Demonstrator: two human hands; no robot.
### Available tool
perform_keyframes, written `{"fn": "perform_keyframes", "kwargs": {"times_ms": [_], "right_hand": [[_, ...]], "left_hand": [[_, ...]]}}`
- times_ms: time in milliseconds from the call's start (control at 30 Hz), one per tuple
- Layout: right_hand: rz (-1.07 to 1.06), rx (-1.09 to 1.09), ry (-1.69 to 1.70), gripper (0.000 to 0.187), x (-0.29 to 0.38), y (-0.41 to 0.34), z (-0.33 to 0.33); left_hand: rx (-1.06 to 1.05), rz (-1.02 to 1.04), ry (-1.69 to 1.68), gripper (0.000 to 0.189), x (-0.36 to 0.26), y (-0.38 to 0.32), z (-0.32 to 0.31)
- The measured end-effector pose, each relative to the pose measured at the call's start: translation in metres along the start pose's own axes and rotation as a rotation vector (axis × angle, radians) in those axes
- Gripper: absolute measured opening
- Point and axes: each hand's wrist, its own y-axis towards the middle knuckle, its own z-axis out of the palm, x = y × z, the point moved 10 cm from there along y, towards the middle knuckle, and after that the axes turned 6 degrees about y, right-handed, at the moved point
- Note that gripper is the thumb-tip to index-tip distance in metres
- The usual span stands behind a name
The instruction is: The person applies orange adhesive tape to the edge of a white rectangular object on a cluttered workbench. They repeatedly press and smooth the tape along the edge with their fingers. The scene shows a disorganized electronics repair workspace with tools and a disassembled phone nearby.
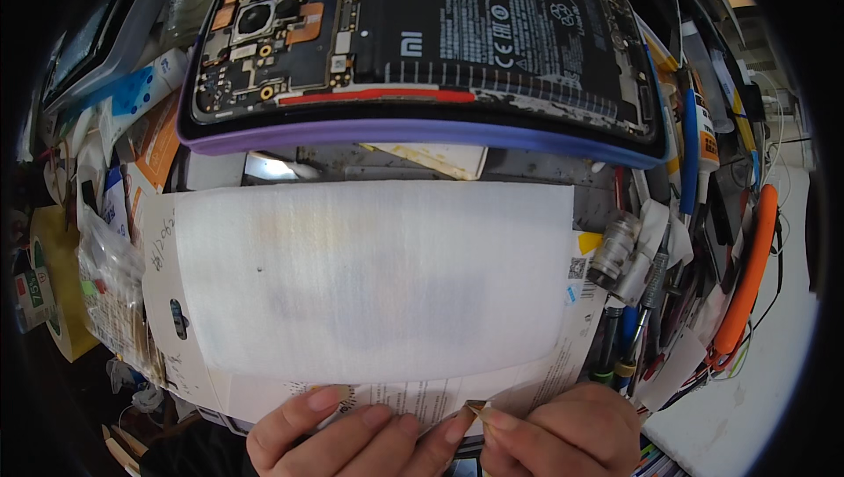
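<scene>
At the bottom of the head view, my right hand (567, 434) pinches a small, flat metal piece (477, 404) between thumb and finger. A fingertip of my left hand (343, 437) meets it there. The other left fingers lie curled over the lower edge of a printed cardboard package (175, 361); whether they grip it is hidden. On this package rests a white foam sheet (376, 279). Beyond stands an opened Xiaomi smartphone (475, 28) with battery, cameras and circuit board exposed, framed by a purple-blue case (422, 135). A red strip (376, 96) runs along its near side.
Orange-handled pliers (745, 272), a glue bottle (705, 127), a small glass vial (614, 249) and several screwdrivers (623, 352) crowd the right side. At left are a clear plastic bag (119, 292) and a roll of yellow tape (56, 226). A grey work mat (527, 164) shows under the phone.
</scene>
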Motion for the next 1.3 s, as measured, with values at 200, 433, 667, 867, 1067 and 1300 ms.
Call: {"fn": "perform_keyframes", "kwargs": {"times_ms": [200,433,667,867,1067,1300], "right_hand": [[0.074,-0.040,-0.021,0.028,-0.005,0.005,0.003],[0.012,0.005,0.008,0.029,-0.002,0.000,0.003],[0.026,-0.007,-0.009,0.028,-0.003,-0.005,0.004],[0.048,-0.028,-0.006,0.027,-0.005,-0.004,-0.003],[0.040,-0.004,0.000,0.026,-0.006,-0.008,0.001],[0.053,-0.053,0.006,0.026,-0.004,-0.020,-0.002]], "left_hand": [[0.018,-0.019,0.002,0.025,0.000,0.001,-0.001],[0.027,-0.016,-0.004,0.024,0.001,0.002,-0.001],[0.024,-0.017,-0.002,0.024,0.001,0.001,-0.001],[0.030,0.005,0.003,0.023,0.000,0.001,0.000],[0.042,-0.019,0.002,0.024,0.000,0.002,0.000],[0.049,-0.030,-0.011,0.024,0.001,0.002,0.000]]}}
